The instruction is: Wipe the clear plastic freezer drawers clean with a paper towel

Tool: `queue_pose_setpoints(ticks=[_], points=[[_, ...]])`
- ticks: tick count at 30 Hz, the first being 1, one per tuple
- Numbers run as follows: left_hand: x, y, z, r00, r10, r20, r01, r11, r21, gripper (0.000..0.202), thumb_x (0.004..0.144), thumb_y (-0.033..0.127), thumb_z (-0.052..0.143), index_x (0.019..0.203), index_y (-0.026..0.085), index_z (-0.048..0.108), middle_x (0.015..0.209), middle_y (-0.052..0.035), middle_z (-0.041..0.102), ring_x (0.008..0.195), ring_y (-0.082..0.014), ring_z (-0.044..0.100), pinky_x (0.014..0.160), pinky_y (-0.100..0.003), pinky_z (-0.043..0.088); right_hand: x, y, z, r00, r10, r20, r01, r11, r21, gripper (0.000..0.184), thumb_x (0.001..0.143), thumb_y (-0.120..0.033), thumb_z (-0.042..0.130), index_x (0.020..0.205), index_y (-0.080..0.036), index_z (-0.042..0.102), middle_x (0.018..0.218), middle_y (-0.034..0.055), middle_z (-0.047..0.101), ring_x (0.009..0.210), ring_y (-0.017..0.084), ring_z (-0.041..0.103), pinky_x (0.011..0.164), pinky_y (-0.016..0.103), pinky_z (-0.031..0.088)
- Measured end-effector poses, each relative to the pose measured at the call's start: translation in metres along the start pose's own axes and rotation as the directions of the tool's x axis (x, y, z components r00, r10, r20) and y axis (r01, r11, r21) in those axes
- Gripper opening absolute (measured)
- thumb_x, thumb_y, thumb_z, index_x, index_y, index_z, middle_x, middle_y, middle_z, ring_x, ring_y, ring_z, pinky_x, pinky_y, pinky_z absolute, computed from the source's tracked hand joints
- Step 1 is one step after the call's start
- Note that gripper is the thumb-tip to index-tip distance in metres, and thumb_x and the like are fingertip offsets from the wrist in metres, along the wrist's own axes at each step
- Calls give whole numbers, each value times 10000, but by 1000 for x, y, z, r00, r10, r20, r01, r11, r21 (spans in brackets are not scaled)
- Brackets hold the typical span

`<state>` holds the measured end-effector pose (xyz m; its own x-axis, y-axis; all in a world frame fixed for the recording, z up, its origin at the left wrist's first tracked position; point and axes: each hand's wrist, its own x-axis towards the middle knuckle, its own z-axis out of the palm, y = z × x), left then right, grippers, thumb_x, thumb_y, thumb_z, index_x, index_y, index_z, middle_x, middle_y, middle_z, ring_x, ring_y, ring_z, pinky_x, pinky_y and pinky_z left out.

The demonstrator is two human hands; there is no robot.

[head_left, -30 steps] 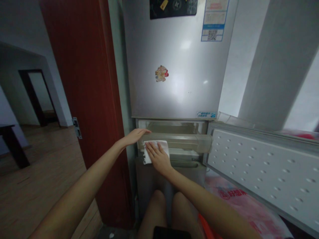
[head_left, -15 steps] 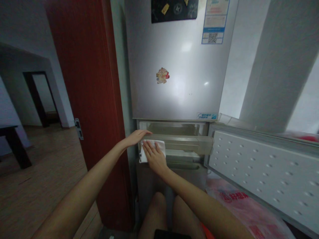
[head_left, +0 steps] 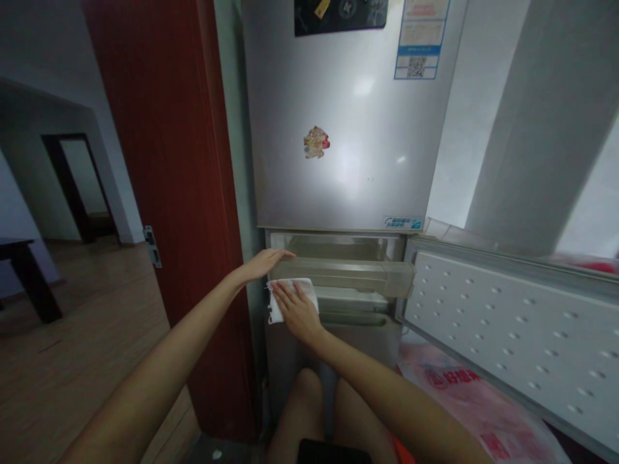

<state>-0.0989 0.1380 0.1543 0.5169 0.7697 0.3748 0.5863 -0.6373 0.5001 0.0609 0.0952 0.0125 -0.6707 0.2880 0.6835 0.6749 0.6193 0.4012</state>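
A clear plastic freezer drawer (head_left: 355,276) juts partly out of the lower part of the fridge. At its upper left corner rests my left hand (head_left: 265,264), fingers stretched out over the top edge. My right hand (head_left: 300,316) holds a folded white cloth (head_left: 309,291) pressed under its fingers against the left side of the drawer front. The cloth hides that part of the drawer, and its left edge looks frayed.
The freezer door (head_left: 507,322) is swung out to the right, above a pink-and-white plastic bag (head_left: 449,386). Overhead is the silver upper fridge door (head_left: 377,129). A red-brown wooden door (head_left: 169,161) stands at the left, and a dark table (head_left: 33,277) lies beyond it.
My right hand and the cloth have moved slightly left and down on the drawer front. The left hand stays at the drawer's corner. The view has shifted a little.
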Motion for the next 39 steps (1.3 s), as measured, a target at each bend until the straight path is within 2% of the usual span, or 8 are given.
queue_pose_setpoints(ticks=[3, 8, 14, 18, 24, 28, 32, 39], points=[[0, -1, 0, 1000, -3, 9, 3, 1000, -2, 601, 939, 453, 241, 1187, 99, 660, 1296, -127, 662, 1238, -244, 587, 1120, -374, 372, 11, 0, -5, 999, 32, 6, -32, 999, 12, 509, 948, -134, 378, 1446, -28, 367, 1548, 130, 354, 1459, 234, 288, 1174, 491, 313], [1, -4, 0, 1000, -5, 9, 5, 1000, -2, 574, 935, 448, 248, 1177, 135, 663, 1294, -106, 667, 1241, -226, 586, 1121, -364, 375, 23, -5, -5, 998, 57, -15, -57, 998, -18, 501, 964, -148, 345, 1446, -16, 364, 1555, 128, 344, 1464, 257, 270, 1188, 487, 287], [-1, -1, -1, 1000, 14, 9, -15, 999, 47, 596, 946, 439, 215, 1199, 120, 650, 1301, -105, 662, 1245, -221, 578, 1121, -352, 367, -5, 1, 3, 1000, -21, -11, 20, 999, -30, 474, 954, -161, 389, 1410, -38, 428, 1538, 106, 385, 1438, 238, 328, 1163, 480, 333], [-2, 1, -2, 1000, 18, 8, -18, 997, 69, 574, 953, 399, 210, 1194, 124, 652, 1302, -97, 662, 1246, -223, 575, 1125, -372, 360, -29, 15, -3, 999, -28, -15, 27, 998, -56, 456, 949, -143, 394, 1394, -79, 467, 1525, 84, 414, 1414, 233, 373, 1150, 464, 344], [-2, 0, 0, 1000, -7, -14, 8, 999, 31, 568, 931, 423, 257, 1187, 119, 663, 1290, -102, 670, 1225, -219, 593, 1112, -354, 380, -43, 24, -10, 1000, 11, 15, -10, 999, -50, 542, 927, -107, 387, 1466, -65, 357, 1558, 92, 347, 1433, 251, 336, 1139, 481, 351], [-1, -1, 2, 1000, -17, -23, 16, 1000, -19, 580, 925, 447, 276, 1183, 103, 665, 1292, -120, 667, 1229, -235, 594, 1120, -372, 375, -33, 16, -4, 1000, 20, -3, -20, 999, -37, 530, 938, -128, 384, 1461, -44, 354, 1558, 96, 345, 1439, 253, 323, 1147, 483, 342], [-1, -3, 3, 1000, -20, -14, 19, 998, -64, 606, 918, 460, 273, 1198, 75, 648, 1289, -143, 664, 1221, -233, 604, 1123, -370, 373, -13, 3, 8, 1000, -10, -18, 9, 1000, -19, 486, 955, -157, 371, 1422, -29, 410, 1540, 106, 381, 1433, 247, 338, 1164, 472, 326], [-1, -6, 2, 1000, -13, -14, 13, 1000, -1, 608, 925, 466, 249, 1219, 106, 641, 1308, -117, 656, 1252, -229, 576, 1135, -376, 352, 8, -11, 15, 1000, -5, -7, 5, 1000, 21, 478, 954, -164, 375, 1412, -36, 422, 1550, 112, 365, 1449, 231, 306, 1172, 465, 322]])
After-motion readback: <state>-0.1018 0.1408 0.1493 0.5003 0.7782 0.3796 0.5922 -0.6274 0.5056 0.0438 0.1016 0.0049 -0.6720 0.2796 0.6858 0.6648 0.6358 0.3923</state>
